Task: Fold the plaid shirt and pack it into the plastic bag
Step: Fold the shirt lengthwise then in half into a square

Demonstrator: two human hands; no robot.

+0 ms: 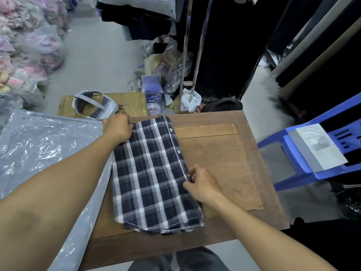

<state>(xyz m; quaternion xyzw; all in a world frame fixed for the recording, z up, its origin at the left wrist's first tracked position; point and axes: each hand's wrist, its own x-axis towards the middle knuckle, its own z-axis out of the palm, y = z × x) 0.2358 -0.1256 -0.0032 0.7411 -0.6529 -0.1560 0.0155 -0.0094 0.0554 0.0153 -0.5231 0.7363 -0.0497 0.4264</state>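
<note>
A dark blue and white plaid shirt (152, 177) lies folded into a long strip on the wooden table (224, 159), its button placket along the right edge. My left hand (117, 127) grips the shirt's far left corner. My right hand (201, 182) pinches the placket edge about halfway down the right side. A large clear plastic bag (39, 145) lies spread out to the left of the shirt, hanging over the table's left edge.
A blue plastic chair (304, 153) with a grey-white box stands to the right. A white headset (93, 104) rests on a cardboard box beyond the table. Bagged clothes are piled at far left, and dark garments hang on a rack behind.
</note>
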